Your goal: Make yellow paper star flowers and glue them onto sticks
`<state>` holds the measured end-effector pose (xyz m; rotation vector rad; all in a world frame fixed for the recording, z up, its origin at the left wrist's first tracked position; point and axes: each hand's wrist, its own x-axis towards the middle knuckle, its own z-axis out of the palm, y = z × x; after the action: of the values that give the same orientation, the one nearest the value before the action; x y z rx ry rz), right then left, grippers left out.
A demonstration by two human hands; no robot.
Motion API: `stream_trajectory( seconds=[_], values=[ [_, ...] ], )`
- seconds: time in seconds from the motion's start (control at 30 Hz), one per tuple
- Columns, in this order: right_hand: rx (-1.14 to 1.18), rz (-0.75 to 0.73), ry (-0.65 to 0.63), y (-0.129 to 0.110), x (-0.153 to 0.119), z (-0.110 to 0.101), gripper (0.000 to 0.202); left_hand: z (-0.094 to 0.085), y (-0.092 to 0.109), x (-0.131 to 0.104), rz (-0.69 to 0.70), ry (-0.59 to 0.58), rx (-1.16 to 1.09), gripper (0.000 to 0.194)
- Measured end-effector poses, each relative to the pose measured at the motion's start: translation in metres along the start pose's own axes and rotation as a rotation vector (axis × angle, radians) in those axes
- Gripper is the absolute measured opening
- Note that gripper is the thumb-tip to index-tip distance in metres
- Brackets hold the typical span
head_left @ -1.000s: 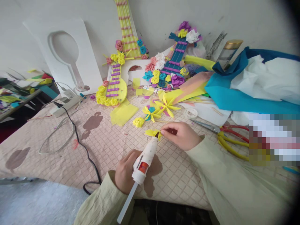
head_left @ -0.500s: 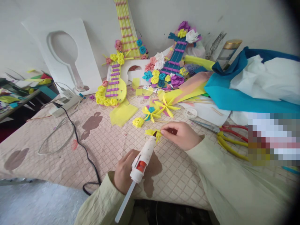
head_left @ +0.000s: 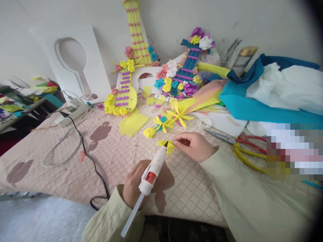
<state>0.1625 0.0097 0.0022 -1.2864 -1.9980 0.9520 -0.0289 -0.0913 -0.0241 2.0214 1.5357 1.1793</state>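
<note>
My left hand (head_left: pixel 135 183) is wrapped round a white glue gun (head_left: pixel 154 169), a clear glue stick poking out of its back end. The gun's dark tip touches or nearly touches a small yellow paper flower (head_left: pixel 168 146). From the right, my right hand (head_left: pixel 193 146) pinches the edge of that flower between thumb and fingertips. Just beyond lie a crumpled yellow paper rose (head_left: pixel 149 132) and two yellow star-shaped flowers, one (head_left: pixel 163 123) over a teal piece, the other (head_left: pixel 179 115) over a purple piece.
Scissors (head_left: pixel 236 139) with red and yellow handles lie right of my right hand. A black cable (head_left: pixel 94 168) crosses the table's left. Decorated paper instruments (head_left: pixel 127 90) stand along the wall. Teal and white material (head_left: pixel 272 101) is heaped at the right.
The view has shifted slightly, so the background sits a little lower and further right. Both hands keep the same holds, and the glue gun's back end has swung slightly left.
</note>
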Motion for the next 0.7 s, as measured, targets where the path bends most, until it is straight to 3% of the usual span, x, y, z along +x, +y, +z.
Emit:
stream_trajectory(
  seconds=[0.37, 0.53, 0.7],
  values=[
    [-0.021, -0.047, 0.039, -0.001, -0.001, 0.0, 0.013, 0.001, 0.002, 0.0, -0.02, 0.02, 0.023, 0.016],
    [-0.128, -0.135, 0.094, -0.001, -0.003, 0.001, 0.012, 0.001, 0.002, -0.001, -0.047, 0.046, 0.016, 0.016],
    [-0.174, -0.173, 0.116, 0.001, -0.002, 0.0, 0.012, -0.011, -0.005, -0.003, -0.127, 0.195, 0.02, 0.019]
  ],
)
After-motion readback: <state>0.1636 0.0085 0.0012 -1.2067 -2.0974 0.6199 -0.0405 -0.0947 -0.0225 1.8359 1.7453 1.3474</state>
